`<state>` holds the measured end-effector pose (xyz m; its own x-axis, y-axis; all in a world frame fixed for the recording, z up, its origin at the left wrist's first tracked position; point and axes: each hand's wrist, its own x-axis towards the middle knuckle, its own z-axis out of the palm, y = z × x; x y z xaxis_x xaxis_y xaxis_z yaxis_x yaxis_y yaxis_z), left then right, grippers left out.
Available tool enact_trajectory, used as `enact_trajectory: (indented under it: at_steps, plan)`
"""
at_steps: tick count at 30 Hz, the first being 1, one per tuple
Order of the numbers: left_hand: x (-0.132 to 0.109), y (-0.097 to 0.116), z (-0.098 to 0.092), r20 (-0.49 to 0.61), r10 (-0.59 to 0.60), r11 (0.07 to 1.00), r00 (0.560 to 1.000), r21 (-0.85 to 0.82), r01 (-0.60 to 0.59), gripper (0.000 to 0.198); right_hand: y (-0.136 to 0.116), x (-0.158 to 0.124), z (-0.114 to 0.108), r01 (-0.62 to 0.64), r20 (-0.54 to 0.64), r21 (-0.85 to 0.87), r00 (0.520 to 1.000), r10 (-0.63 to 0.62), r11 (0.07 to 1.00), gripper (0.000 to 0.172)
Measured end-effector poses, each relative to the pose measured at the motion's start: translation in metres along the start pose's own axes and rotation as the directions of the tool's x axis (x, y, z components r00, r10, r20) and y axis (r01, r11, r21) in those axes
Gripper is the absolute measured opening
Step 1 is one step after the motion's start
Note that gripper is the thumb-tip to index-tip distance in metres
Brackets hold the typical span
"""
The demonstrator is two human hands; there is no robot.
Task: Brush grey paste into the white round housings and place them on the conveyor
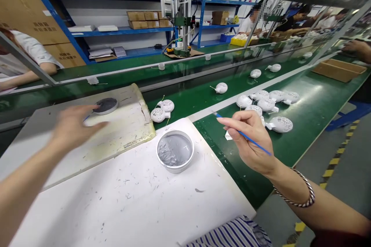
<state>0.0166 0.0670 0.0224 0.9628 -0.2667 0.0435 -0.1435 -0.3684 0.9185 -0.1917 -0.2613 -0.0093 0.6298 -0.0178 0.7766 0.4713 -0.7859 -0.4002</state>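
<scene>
My right hand (251, 142) pinches a thin blue-handled brush (243, 134), its tip pointing left above a white perforated ball-shaped part (279, 124) on the green conveyor belt (307, 108). More of these corded parts lie in a cluster beyond it. My left hand (77, 125) is motion-blurred over a scuffed cream board (121, 123), with a short blue stem (86, 118) showing at its fingers, probably a second brush. That hand is nearest a shallow dish of dark grey paste (106, 106). A round tin of grey paste (174, 150) stands on the white board (130, 200) between my hands.
Two perforated parts (162, 110) sit at the board's far edge, and others are spaced along the belt. A glass partition (203, 61) crosses behind it. Co-workers sit along the line. A cardboard tray (339, 70) lies at the right, with blue shelving of boxes behind.
</scene>
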Motion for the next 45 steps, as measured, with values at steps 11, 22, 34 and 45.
enact_trajectory:
  at_steps: [11, 22, 34, 45]
  plan:
    - [0.079, -0.022, 0.132, 0.291, 0.103, 0.959, 0.951, 0.225, -0.173, 0.053, -0.002, -0.006, 0.006, -0.342, 0.063, 0.433, 0.935, 0.350, 0.834, 0.012]
    - [-0.038, -0.003, 0.045, 0.149, -0.378, 0.589, 0.914, -0.723, 0.361, 0.052, -0.004, 0.007, 0.052, -0.271, 0.191, 0.505, 0.961, 0.200, 0.819, 0.006]
    - [-0.088, -0.015, 0.060, 0.291, -0.296, 0.683, 0.910, -0.602, 0.414, 0.061, -0.009, 0.006, 0.053, -0.131, 0.236, 0.310, 0.970, 0.057, 0.942, 0.004]
    - [-0.094, -0.005, 0.064, 0.184, -0.347, 0.691, 0.920, -0.613, 0.383, 0.050, -0.012, 0.010, 0.050, -0.182, 0.197, 0.370, 0.974, 0.114, 0.911, 0.003]
